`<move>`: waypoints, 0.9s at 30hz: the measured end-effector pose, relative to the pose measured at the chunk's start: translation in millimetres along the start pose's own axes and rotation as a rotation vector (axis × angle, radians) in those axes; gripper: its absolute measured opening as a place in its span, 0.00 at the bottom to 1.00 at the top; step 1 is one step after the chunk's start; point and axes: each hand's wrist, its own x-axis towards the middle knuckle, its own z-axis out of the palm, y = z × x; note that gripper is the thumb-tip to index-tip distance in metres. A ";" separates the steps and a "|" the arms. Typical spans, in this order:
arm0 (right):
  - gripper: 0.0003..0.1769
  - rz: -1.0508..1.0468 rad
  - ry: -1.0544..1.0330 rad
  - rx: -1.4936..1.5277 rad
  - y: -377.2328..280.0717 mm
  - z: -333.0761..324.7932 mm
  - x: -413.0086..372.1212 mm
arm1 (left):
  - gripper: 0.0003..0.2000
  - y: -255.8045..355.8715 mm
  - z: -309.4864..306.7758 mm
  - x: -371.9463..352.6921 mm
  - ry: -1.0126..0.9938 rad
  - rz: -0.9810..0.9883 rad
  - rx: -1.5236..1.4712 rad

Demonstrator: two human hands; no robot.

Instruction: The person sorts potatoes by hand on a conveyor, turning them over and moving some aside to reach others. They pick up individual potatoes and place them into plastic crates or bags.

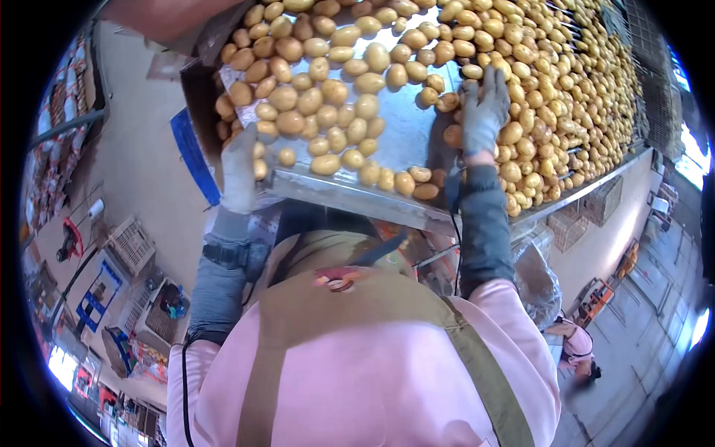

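Note:
Many yellow-brown potatoes point(290, 121) lie spread over a metal sorting table point(406, 134), some singly and some in clusters. My left hand point(238, 173), in a pale glove, is at the table's left corner beside the potatoes, its fingers stretched forward and partly seen edge-on. Further right, my gloved right hand point(484, 112) reaches over the edge of the dense potato pile point(551, 97). Its fingers are extended and slightly apart, touching or just above potatoes. No potato is visibly gripped in either hand.
A cardboard box point(201, 97) adjoins the table's left end, with a blue panel point(194, 156) beside it. The raised metal rim point(357, 195) runs along my front. Crates point(132, 246) stand on the floor at left. Another person point(577, 343) is at lower right.

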 end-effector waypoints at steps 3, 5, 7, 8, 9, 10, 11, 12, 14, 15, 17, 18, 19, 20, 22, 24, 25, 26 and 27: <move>0.33 0.041 -0.270 -0.497 -45.7 12.4 -3.1 | 0.13 -19.2 -5.2 8.0 -0.107 0.171 0.232; 0.35 -0.179 -0.191 -0.315 -53.8 46.6 -48.7 | 0.13 -24.3 8.3 1.9 -0.119 0.092 0.168; 0.37 -0.223 -0.293 -0.238 -75.0 38.4 -93.3 | 0.14 -34.1 18.3 1.2 -0.124 0.125 0.139; 0.35 -0.166 -0.319 -0.062 -80.1 22.2 -113.2 | 0.14 -27.3 28.2 -10.0 -0.130 0.179 0.180; 0.34 -0.071 -0.287 0.261 -79.1 5.4 -126.2 | 0.16 -23.4 39.2 -16.2 -0.162 0.248 0.227; 0.33 -0.008 -0.255 0.356 -75.4 -12.0 -147.6 | 0.17 -19.5 50.1 -22.5 -0.191 0.319 0.273; 0.33 0.056 -0.223 0.452 -71.5 -26.8 -168.2 | 0.19 -15.6 61.1 -28.7 -0.217 0.391 0.316; 0.33 0.097 -0.252 0.531 -71.0 -39.4 -181.2 | 0.21 -12.4 78.6 -43.5 -0.261 0.417 0.354; 0.34 0.180 -0.297 0.689 -72.3 -64.6 -199.9 | 0.23 -3.0 109.4 -84.0 -0.631 0.340 0.600; 0.34 0.212 -0.314 0.769 -72.0 -75.1 -204.9 | 0.21 -10.4 121.6 -88.7 -0.835 0.760 0.709; 0.35 0.274 -0.357 0.934 -65.3 -95.5 -218.1 | 0.19 -17.2 135.2 -99.6 -0.897 0.886 0.711; 0.37 0.315 -0.434 0.851 -50.3 -102.6 -228.6 | 0.18 -9.7 136.7 -93.3 -0.903 0.849 0.744; 0.35 0.422 -0.494 0.880 -29.3 -109.2 -248.5 | 0.17 0.0 140.2 -82.1 -0.908 0.812 0.777; 0.32 0.509 -0.501 0.932 -19.3 -129.4 -267.1 | 0.15 7.0 147.8 -73.1 -0.723 0.541 0.744; 0.26 0.651 -0.447 1.055 -3.2 -176.5 -297.1 | 0.14 19.7 158.7 -32.2 -0.532 0.567 0.795; 0.24 1.128 -0.350 1.772 53.4 -181.9 -353.4 | 0.13 16.3 176.2 16.4 -0.488 0.732 0.905; 0.24 1.360 -0.238 1.940 80.2 -180.9 -383.3 | 0.13 17.6 188.7 35.4 -0.461 0.899 1.016; 0.23 1.540 -0.128 1.748 95.9 -179.7 -406.7 | 0.15 20.9 206.5 52.0 -0.475 0.942 1.028; 0.22 1.700 -0.021 1.537 114.9 -175.2 -427.6 | 0.16 29.7 224.0 63.9 -0.509 1.013 1.147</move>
